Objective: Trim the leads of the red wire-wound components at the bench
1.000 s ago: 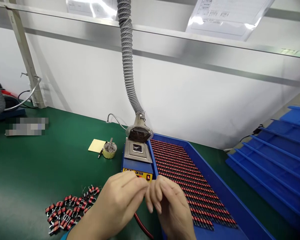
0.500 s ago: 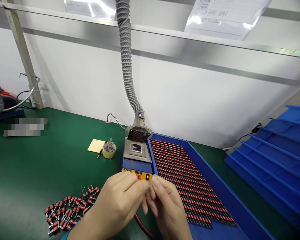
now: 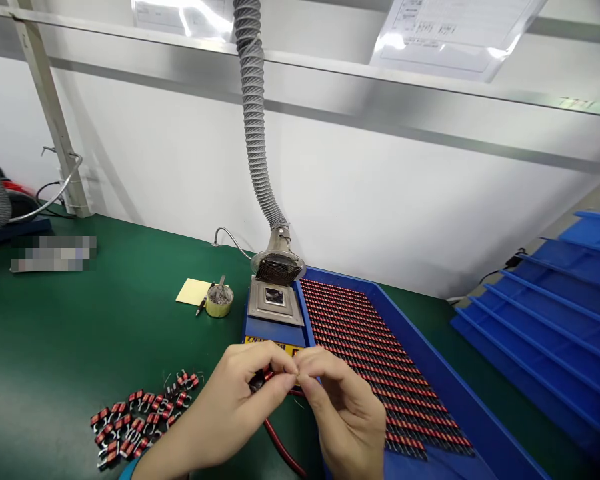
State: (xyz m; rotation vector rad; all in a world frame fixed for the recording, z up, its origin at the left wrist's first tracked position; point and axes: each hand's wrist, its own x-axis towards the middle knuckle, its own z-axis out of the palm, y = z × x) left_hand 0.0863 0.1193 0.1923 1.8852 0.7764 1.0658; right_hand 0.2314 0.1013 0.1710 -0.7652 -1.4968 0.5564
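My left hand (image 3: pixel 240 393) is closed in a pinch, and a small red-and-black wire coil (image 3: pixel 258 380) shows partly in the gap between its thumb and forefinger. Fingertips of my right hand (image 3: pixel 347 407) press together against those of the left, in front of the solder pot. What the right fingertips pinch is too small to see. More red-and-black coils (image 3: pixel 135 423) lie in a loose heap on the green table, left of my left forearm. The blue solder pot (image 3: pixel 275 327) with its square metal top stands just beyond my hands.
A blue tray (image 3: pixel 425 340) holding rows of coils lies at the right. Stacked blue trays (image 3: pixel 545 320) stand farther right. A grey extraction hose (image 3: pixel 254 120) hangs over the pot. Left of it are a small round tub (image 3: pixel 219 303), a pen (image 3: pixel 203 304) and a yellow pad (image 3: pixel 193 291).
Both hands have turned and lowered slightly, fingertips still together. The gap between my left thumb and forefinger has widened, showing the coil there. The heap and tray look the same.
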